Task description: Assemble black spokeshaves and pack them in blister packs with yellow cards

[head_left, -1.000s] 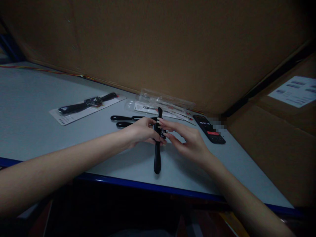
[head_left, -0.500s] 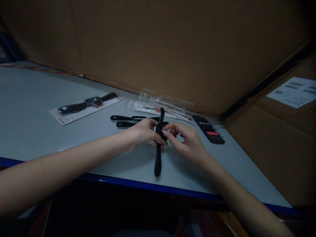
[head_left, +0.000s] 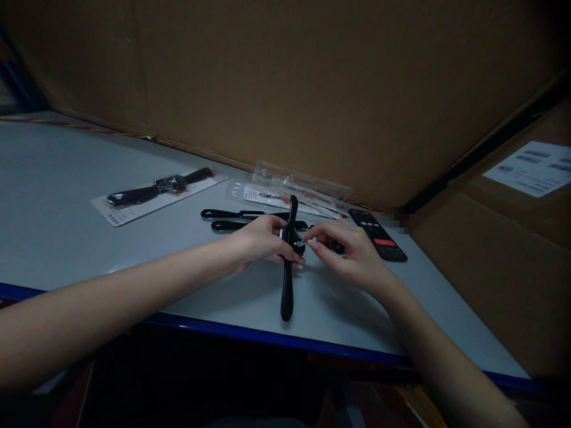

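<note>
My left hand [head_left: 270, 241] grips a black spokeshave [head_left: 288, 291] by its middle, holding it upright over the table with one handle up and one down. At its middle, my right hand [head_left: 348, 252] pinches a small shiny metal part [head_left: 300, 243] between thumb and forefinger. That part looks like a screw, but it is too small to be sure. A small dark piece [head_left: 338, 247] shows under the curled fingers of the right hand; whether they hold it I cannot tell. Behind the left hand lie two more black two-handled tools [head_left: 216, 213], partly hidden.
On the left lies a packaged spokeshave [head_left: 147, 191] on a white card. Clear plastic packaging and printed cards [head_left: 285, 193] lie at the back. A phone [head_left: 379, 235] showing a timer rests at the right. Cardboard walls [head_left: 276, 89] stand behind and right.
My right hand has drawn slightly right, away from the spokeshave's middle, and the shiny metal part now shows at its fingertips. The left hand keeps its hold.
</note>
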Motion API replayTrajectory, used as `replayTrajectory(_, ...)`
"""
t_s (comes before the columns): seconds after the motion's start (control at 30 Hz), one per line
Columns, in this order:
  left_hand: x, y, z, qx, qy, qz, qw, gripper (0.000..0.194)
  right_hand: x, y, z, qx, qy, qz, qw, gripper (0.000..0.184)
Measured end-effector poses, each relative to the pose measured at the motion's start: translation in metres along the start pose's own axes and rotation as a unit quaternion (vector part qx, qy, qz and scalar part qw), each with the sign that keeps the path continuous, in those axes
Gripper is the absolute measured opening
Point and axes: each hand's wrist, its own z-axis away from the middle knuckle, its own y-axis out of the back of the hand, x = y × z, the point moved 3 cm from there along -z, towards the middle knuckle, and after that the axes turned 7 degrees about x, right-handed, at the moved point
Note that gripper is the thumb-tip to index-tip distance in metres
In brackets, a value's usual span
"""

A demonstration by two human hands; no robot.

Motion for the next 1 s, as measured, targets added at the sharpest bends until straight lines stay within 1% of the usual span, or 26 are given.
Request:
replayTrajectory(0.17, 0.001, 0.000, 0.000, 0.010, -0.003, -0.005, 1.000, 0.045, -0.003, 0.000, 0.000, -0.006, 0.008, 0.036, 0.999, 0.005)
replayTrajectory(0.33, -0.001, 0.000, 0.001, 0.022, 0.009, -0.014, 1.000, 0.050, -0.006, -0.002, 0.000, -0.022, 0.010, 0.041, 0.999, 0.008)
replayTrajectory(0.43, -0.002, -0.002, 0.002, 0.012, 0.002, -0.005, 1.000, 0.049, -0.006, -0.006, 0.000, -0.029, 0.010, 0.060, 0.998, 0.015)
replayTrajectory(0.57, -0.003, -0.004, 0.002, 0.017, -0.016, -0.016, 1.000, 0.048, -0.011, -0.014, 0.000, -0.013, 0.032, 0.079, 0.996, 0.026)
replayTrajectory(0.63, -0.005, -0.005, 0.001, 0.020, -0.014, -0.021, 0.999, 0.048, -0.013, -0.016, 0.000, -0.014, 0.030, 0.063, 0.997, 0.033)
replayTrajectory(0.7, -0.006, -0.005, 0.001, 0.012, -0.011, -0.014, 1.000, 0.049, -0.014, -0.015, 0.001, -0.021, 0.010, 0.020, 1.000, 0.039)
replayTrajectory(0.77, -0.005, -0.004, 0.000, 0.007, -0.015, -0.001, 1.000, 0.050, -0.012, -0.009, 0.001, -0.014, -0.015, -0.028, 0.999, 0.035)
replayTrajectory(0.83, -0.004, -0.003, 0.001, 0.004, -0.018, 0.013, 1.000, 0.051, -0.008, -0.003, 0.000, -0.001, -0.030, -0.057, 0.998, 0.020)
replayTrajectory(0.87, -0.003, -0.002, 0.001, 0.005, -0.016, 0.016, 1.000, 0.051, -0.006, 0.000, 0.000, -0.004, -0.027, -0.060, 0.998, 0.017)
replayTrajectory(0.93, -0.003, -0.001, 0.001, 0.012, -0.010, 0.010, 1.000, 0.053, -0.002, 0.001, -0.001, -0.027, -0.006, -0.044, 0.999, 0.024)
replayTrajectory(1.0, -0.002, 0.000, 0.000, 0.022, -0.005, 0.004, 1.000, 0.055, 0.000, 0.000, -0.002, -0.039, 0.014, 0.001, 0.999, 0.018)
